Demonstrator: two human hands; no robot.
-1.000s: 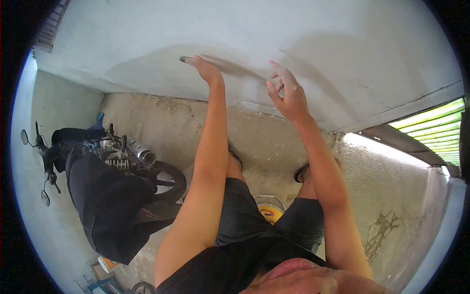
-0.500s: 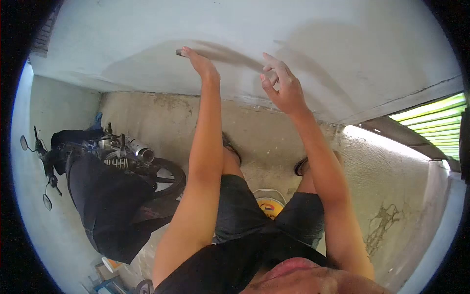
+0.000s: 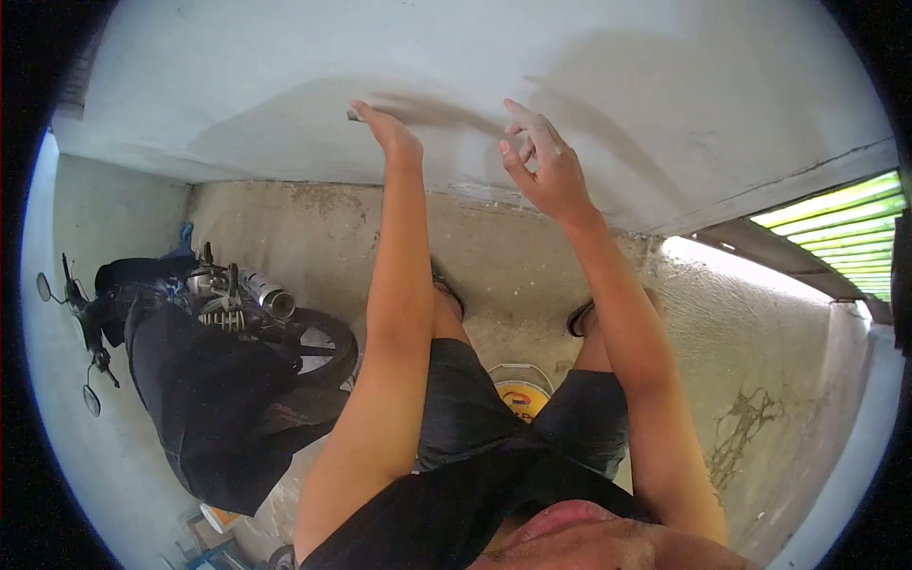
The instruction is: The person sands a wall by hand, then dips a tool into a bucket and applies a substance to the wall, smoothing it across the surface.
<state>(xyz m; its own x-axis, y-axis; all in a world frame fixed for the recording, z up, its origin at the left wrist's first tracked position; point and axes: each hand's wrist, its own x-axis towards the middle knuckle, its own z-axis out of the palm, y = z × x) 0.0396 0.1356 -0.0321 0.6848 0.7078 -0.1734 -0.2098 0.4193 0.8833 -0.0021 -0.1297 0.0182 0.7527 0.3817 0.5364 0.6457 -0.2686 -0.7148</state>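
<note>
Pale wall; one tool in left hand; right hand splayed

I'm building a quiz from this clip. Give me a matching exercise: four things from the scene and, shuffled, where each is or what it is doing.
Things:
1. left hand
2. right hand
3. motorcycle
4. yellow container

Places or states:
a. on the floor, beneath the person
b. parked at the left, partly under a dark cover
c. fingers loosely curled, holding nothing, close to the wall
d. pressing a small grey tool against the wall

Pairs: 1-d, 2-c, 3-b, 4-a.
</note>
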